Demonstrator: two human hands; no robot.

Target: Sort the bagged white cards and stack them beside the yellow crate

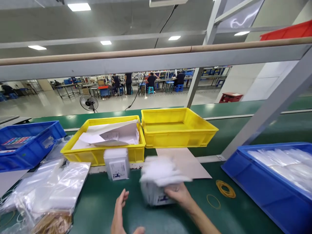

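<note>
My right hand (179,194) grips a stack of white packets (158,182) standing on the green bench; the stack is blurred by motion. My left hand (120,211) hovers just left of the stack with its fingers stretched out and nothing in it. A second bundle of white packets (117,164) stands upright a little farther back, against the front of a yellow bin.
Two yellow bins sit behind: the left one (97,156) holds white sheets, the right one (180,138) looks bare. A cardboard sheet (185,162) and rubber bands (225,188) lie right of my hands. Blue bins (255,185) (26,152) flank the bench. Clear plastic bags (48,188) pile at left.
</note>
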